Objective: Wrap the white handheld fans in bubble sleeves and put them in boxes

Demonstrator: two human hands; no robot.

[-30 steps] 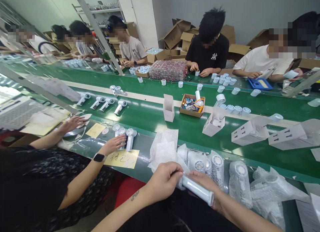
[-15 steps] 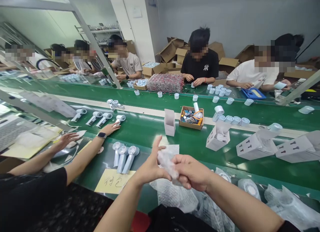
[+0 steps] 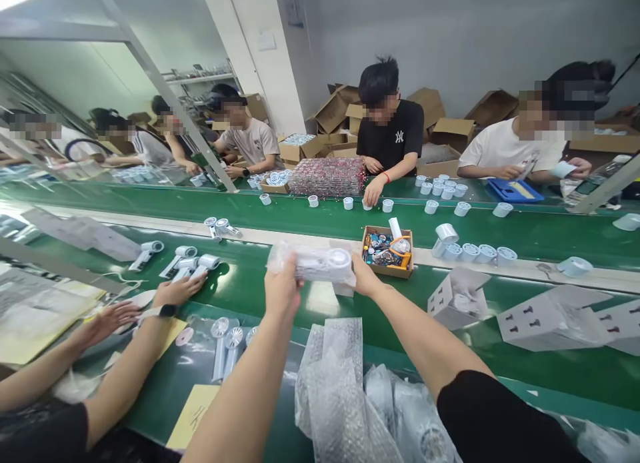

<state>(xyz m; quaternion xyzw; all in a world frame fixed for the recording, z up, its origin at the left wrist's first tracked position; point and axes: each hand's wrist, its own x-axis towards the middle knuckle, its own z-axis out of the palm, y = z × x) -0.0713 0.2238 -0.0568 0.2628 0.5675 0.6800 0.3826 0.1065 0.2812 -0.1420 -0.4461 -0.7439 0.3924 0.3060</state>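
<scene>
A white handheld fan in bubble wrap [image 3: 323,263] is held level above the green belt. My left hand [image 3: 284,283] is closed round its left end. At its right end is my right hand [image 3: 364,276], its fingers partly hidden behind the wrap and a white box. That white box [image 3: 343,288] stands on the belt, mostly hidden behind the wrapped fan. Loose bubble wrap [image 3: 333,390] lies on the bench below my hands, with more wrapped fans [image 3: 415,416] to its right.
A co-worker's hand [image 3: 185,286] touches fans on the belt at left. Unwrapped fans [image 3: 233,350] lie beside a yellow paper [image 3: 193,413]. Beyond my hands sits a parts box [image 3: 387,251]; open white boxes [image 3: 540,320] stand at right. People work across the belt.
Both hands have moved up and forward over the belt, now with the wrapped fan held lengthwise between them. The white box is now behind it. The co-worker opposite has reached onto the belt.
</scene>
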